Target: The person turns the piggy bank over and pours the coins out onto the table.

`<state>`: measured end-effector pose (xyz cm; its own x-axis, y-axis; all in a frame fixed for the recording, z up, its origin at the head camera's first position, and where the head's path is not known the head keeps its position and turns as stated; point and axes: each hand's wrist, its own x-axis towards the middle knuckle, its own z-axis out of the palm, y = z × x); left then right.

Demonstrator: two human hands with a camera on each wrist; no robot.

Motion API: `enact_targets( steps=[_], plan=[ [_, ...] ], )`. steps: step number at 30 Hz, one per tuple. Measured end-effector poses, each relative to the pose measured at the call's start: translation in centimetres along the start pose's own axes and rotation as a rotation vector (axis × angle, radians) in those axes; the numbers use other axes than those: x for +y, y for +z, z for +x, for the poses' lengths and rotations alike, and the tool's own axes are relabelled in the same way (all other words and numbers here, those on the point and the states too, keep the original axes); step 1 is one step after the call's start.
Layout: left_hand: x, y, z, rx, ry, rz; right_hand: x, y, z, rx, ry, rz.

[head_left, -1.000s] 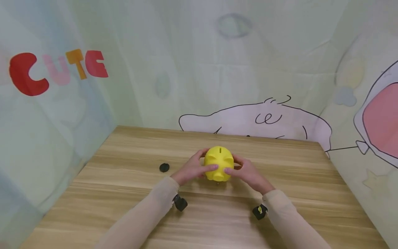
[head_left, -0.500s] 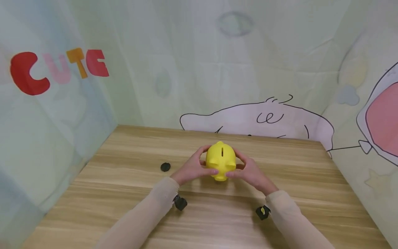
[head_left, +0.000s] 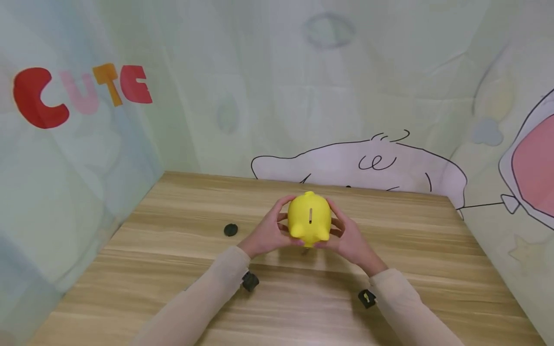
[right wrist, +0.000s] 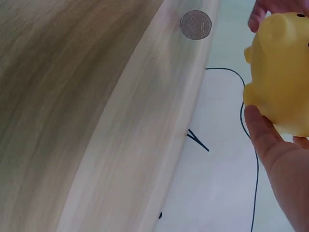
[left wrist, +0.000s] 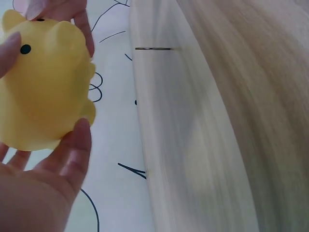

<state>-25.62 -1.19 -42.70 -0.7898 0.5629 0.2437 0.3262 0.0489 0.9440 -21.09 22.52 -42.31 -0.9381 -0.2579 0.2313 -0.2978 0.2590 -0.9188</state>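
Lying at left on the wood-grain table (head_left: 173, 206), a black disc (head_left: 231, 229) sits apart from a person's left hand (head_left: 268, 235), which grips 1 side of a yellow piggy bank (head_left: 301, 214) held aloft. Snout (right wrist: 276, 31) lower and coin slot (head_left: 310, 216) turned further into view than 1 second ago, the bank appears to be mid-turn, not being set down, with 1 silver coin (right wrist: 196, 25) showing below. At right, the right hand (head_left: 351, 242) clasps the other side.

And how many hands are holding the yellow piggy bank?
2: the left hand grips the yellow piggy bank on the person's left, and the right hand grips it on the right. No other hand shows.
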Motion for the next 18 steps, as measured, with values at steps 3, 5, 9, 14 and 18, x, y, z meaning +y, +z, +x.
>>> enact_targets(
  steps=[3,5,9,14,18],
  plan=[
    [0.1,0.1,0.0,0.002,0.032,0.017,0.0,0.0,-0.1,0.003,-0.055,-0.02],
    [-0.3,0.0,0.0,0.001,0.051,0.03,0.0,-0.1,-0.2,0.007,-0.082,-0.033],
    [-0.3,-0.2,0.0,-0.023,0.068,0.025,0.0,-0.3,-0.3,0.003,-0.092,-0.021],
    [0.1,-0.7,0.1,-0.037,0.021,0.013,-0.3,-0.8,-0.2,-0.015,0.001,0.056],
    [0.8,-0.6,0.3,-0.019,-0.089,0.037,-0.6,-1.0,0.0,-0.012,0.098,0.088]
  ],
)
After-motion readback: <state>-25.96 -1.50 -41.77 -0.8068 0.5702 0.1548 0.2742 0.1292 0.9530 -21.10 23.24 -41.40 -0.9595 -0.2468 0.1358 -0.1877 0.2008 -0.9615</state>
